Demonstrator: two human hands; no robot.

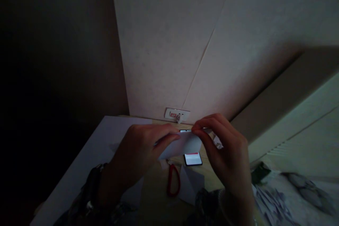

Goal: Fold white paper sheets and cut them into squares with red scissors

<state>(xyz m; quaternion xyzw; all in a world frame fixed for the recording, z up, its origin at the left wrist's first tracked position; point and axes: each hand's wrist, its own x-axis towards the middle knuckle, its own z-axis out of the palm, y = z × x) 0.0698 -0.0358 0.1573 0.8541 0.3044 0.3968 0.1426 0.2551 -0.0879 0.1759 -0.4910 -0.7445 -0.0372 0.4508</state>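
Between my two hands a piece of white paper (182, 145) is held up above the table. My left hand (144, 144) pinches its left part between thumb and fingers. The thumb and fingertips of my right hand (224, 144) close on its upper right edge. Behind and below the paper lies a phone (193, 159) with its screen lit, partly covered by the paper. Scissors with red handles (173, 180) rest on the table nearer to me. Beside them is a folded piece of white paper (192, 183).
A large white sheet (87, 159) covers the table's left side. At the back, a wall socket (177, 114) holds a plug. A light panel (291, 106) rises on the right, with cloth-like items (278, 201) below it. The room is dim.
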